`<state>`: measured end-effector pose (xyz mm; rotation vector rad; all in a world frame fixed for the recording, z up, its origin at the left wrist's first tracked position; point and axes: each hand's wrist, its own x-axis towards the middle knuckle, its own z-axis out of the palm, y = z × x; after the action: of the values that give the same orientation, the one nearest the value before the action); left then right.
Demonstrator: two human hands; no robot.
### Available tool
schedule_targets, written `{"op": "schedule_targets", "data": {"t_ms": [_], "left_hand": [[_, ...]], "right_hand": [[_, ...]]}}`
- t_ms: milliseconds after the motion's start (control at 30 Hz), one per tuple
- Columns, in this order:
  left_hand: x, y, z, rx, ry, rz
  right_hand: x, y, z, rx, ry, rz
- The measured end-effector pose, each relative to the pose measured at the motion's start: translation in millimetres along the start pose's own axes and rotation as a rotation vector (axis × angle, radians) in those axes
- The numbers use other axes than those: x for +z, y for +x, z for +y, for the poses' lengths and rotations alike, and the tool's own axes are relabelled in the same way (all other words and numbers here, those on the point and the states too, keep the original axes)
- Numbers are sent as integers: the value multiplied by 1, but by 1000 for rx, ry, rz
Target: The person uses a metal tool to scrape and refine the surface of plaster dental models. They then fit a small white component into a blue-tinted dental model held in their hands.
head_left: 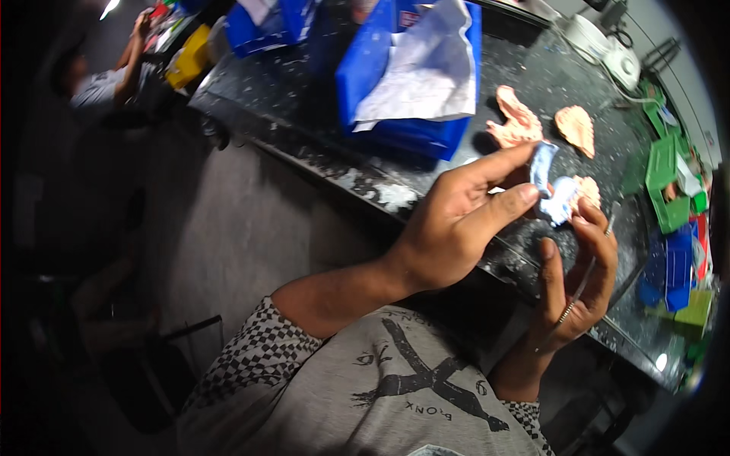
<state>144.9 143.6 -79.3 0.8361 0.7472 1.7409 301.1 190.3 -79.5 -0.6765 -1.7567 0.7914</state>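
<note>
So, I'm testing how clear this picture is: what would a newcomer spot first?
Probably the pale blue piece pinched in the left hand, over the dark worktop. Peach-coloured pieces lie beyond it, and left of them stands a blue bin with a white sheet inside.

White paper draped over blue bin; green bin far right.
</note>
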Motion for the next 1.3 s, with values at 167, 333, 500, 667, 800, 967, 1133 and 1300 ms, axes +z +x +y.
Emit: {"op": "schedule_targets", "data": {"t_ms": [167, 333, 500, 667, 800, 967, 1133, 1300], "left_hand": [[-11, -2, 1, -39, -118, -32], [-8, 1, 1, -19, -101, -39], [-6, -3, -3, 65, -16, -19], [-1, -3, 1, -48, 22, 83], [-7, 2, 5, -126, -146, 20], [-9, 0, 6, -180, -335, 19], [-10, 1, 7, -177, -324, 59], [-4, 4, 9, -151, -338, 25]], "right_hand": [[6, -2, 0, -19, 34, -7], [5, 1, -2, 58, 194, 21], [-1, 1, 1, 68, 159, -25], [-6, 2, 5, -20, 117, -35], [-9, 2, 1, -12, 126, -58], [-4, -1, -6, 92, 301, 1], [-12, 0, 5, 62, 289, -102], [-9, 0, 1, 78, 266, -65]]}}
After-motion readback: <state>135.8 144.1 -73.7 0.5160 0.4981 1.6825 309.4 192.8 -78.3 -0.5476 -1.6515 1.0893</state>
